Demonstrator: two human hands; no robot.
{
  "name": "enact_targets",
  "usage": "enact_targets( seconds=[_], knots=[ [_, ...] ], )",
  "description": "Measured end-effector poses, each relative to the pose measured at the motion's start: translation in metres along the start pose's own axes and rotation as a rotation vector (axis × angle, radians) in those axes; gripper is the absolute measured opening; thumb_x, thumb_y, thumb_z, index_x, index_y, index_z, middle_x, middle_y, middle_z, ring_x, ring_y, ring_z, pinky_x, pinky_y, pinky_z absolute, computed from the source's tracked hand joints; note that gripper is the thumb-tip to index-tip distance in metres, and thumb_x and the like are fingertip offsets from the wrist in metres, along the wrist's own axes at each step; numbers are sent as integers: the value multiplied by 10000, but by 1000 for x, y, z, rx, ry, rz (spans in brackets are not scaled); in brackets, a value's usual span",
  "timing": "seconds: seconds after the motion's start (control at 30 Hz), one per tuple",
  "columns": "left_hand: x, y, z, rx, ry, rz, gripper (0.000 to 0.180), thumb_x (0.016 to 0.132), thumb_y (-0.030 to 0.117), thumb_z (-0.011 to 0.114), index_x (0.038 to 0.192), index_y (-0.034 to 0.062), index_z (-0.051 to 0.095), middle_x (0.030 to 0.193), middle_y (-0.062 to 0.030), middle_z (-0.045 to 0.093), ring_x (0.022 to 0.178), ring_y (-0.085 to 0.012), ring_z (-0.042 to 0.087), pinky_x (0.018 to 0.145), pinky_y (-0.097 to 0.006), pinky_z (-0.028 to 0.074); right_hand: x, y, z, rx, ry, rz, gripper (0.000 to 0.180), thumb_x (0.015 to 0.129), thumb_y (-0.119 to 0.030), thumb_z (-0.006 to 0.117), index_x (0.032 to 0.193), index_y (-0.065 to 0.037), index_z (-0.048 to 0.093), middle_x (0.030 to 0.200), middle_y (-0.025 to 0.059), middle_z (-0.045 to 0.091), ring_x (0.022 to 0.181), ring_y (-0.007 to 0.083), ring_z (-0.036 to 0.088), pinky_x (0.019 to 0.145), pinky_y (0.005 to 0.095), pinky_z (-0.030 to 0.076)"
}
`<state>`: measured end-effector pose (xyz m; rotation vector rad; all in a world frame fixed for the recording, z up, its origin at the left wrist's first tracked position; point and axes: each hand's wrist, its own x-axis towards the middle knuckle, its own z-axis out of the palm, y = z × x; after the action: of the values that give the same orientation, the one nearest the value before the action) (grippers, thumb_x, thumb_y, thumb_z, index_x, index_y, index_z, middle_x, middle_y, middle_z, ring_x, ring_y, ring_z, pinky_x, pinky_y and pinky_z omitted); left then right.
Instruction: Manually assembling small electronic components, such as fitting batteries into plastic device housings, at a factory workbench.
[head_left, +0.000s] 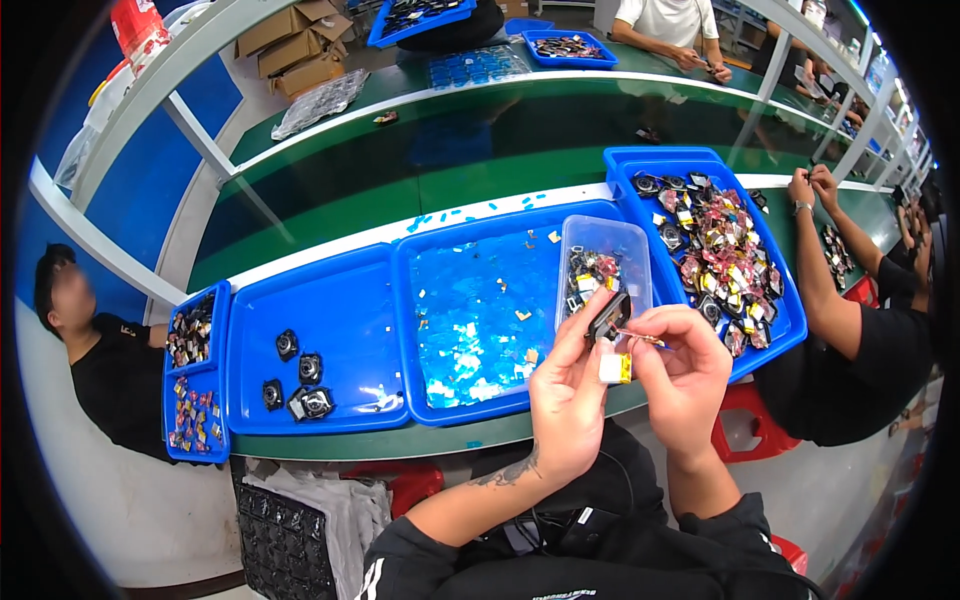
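Note:
My left hand [568, 405] grips a small black rounded device housing [608, 316], tilted up. Thumb and forefinger of my right hand [688, 365] pinch a small part with thin wires [645, 339] beside the housing. Between my hands hangs a small silver-and-yellow battery [616, 369]; whether fingers touch it I cannot tell. Just behind my hands stands a clear plastic box [647, 255] with small parts in it. To its right, a blue tray [790, 300] is heaped with black devices, red pieces and yellow-ended batteries.
Left of the box lies a blue tray [470, 400] with scattered scraps. Farther left, another blue tray [350, 270] carries several black devices [310, 368]. Small blue trays [222, 440] of parts sit at the far left. Co-workers sit left and right; another stands across the green bench [420, 150].

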<state>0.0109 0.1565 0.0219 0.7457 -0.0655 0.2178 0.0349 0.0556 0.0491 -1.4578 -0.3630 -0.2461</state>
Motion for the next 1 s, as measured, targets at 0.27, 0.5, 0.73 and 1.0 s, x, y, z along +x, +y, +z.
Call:
enact_targets(
  seconds=[0.27,0.5,0.73,1.0],
  knots=[
    [-5,5,-3,12,40,-43,441,938,-8,543,1362,-41,427,1230,-167,587,1115,-208,587,968,-354,480,10,-4,-11,-529,-63,-482,244,692,127,701,891,-14,698,885,101,606,739,165,617,566,235,503],
    [-6,10,-10,107,-28,-23,423,897,-73,570,1285,-17,412,1221,-172,576,1100,-179,594,942,-287,484,12,-2,-14,-563,-149,-566,231,697,106,727,894,-12,700,856,100,617,680,162,617,560,241,498],
    [-8,9,-13,133,19,19,324,880,-80,588,1143,-11,413,1146,-156,576,1087,-198,599,903,-303,509,-18,12,3,-315,0,-210,171,753,99,710,900,19,675,864,98,613,722,129,606,579,215,510],
    [-14,7,-25,233,1,36,306,862,-105,599,1117,-19,453,1142,-179,605,1065,-177,599,918,-294,490,-22,15,-3,95,-40,152,145,807,109,647,945,76,672,922,96,598,805,117,577,625,203,494]
  ],
)
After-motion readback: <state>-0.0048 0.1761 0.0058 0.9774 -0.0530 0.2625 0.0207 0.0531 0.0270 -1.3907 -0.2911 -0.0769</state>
